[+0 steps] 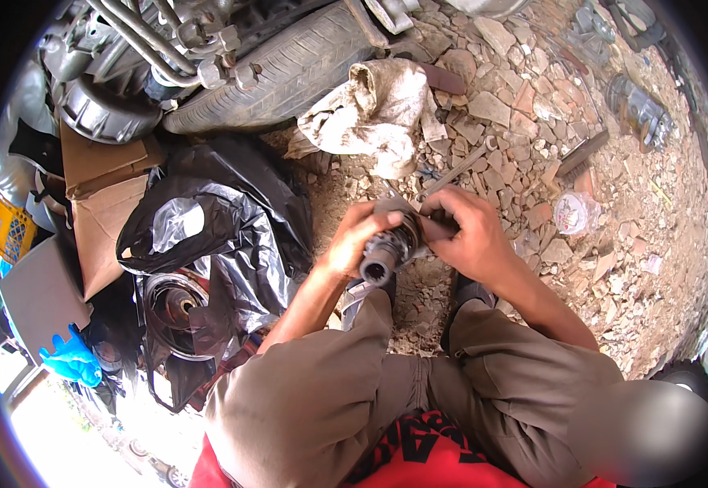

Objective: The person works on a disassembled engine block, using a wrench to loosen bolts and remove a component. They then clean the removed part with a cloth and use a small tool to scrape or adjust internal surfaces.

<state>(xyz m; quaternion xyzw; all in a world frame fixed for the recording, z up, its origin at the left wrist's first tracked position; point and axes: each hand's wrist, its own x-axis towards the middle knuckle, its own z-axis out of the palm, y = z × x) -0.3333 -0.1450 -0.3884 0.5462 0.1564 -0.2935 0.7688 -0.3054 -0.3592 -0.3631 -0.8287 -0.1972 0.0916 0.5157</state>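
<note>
My left hand (357, 236) is wrapped round a dark metal splined shaft part (378, 262), thumb across its top. The part's near end is round and hollow, with teeth inside the bore, and it tilts toward me above the ground between my knees. Close against its right side, my right hand (472, 236) has its fingers curled in a pinch. A thin greyish edge (419, 218) shows between the two hands; I cannot tell whether it belongs to the part or is a separate piece. The right fingertips are partly hidden.
A tyre (281, 69) and vehicle parts lie ahead. A dirty whitish rag (378, 114) rests on broken stones. To the left are a black plastic bag (244, 191), cardboard (106, 220), a round metal housing (177, 313) and a blue glove (73, 358). A clear plastic cup (575, 213) lies right.
</note>
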